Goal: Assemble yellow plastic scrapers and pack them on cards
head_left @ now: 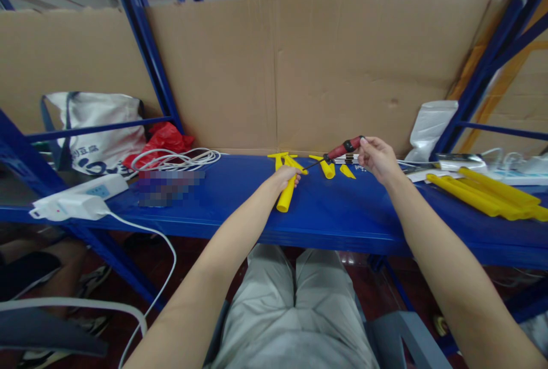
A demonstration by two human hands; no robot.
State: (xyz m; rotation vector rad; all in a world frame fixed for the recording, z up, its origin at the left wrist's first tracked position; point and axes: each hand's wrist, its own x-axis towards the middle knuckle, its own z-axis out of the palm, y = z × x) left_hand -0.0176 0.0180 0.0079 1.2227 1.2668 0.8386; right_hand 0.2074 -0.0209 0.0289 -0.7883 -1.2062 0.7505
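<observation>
My left hand (290, 177) is closed around a yellow tube-shaped part (284, 200), whose round near end points toward me. More yellow plastic shows just beyond the fingers. My right hand (378, 158) pinches the back end of a red-handled screwdriver (341, 149) with a black band. Its thin dark shaft slopes down to the left, and the tip reaches the left hand; whether it sits in a screw is too small to tell. Under the screwdriver lie a second yellow tube part (329, 170) and a small yellow triangular piece (347, 172).
Several long yellow tubes (483, 195) lie on the blue shelf (240, 192) at right, near a white pouch (431, 126). At left are a power strip (81, 197), coiled white cable (180, 159), red plastic bag (165, 140) and cloth bag (103, 129). Cardboard (317, 67) stands behind.
</observation>
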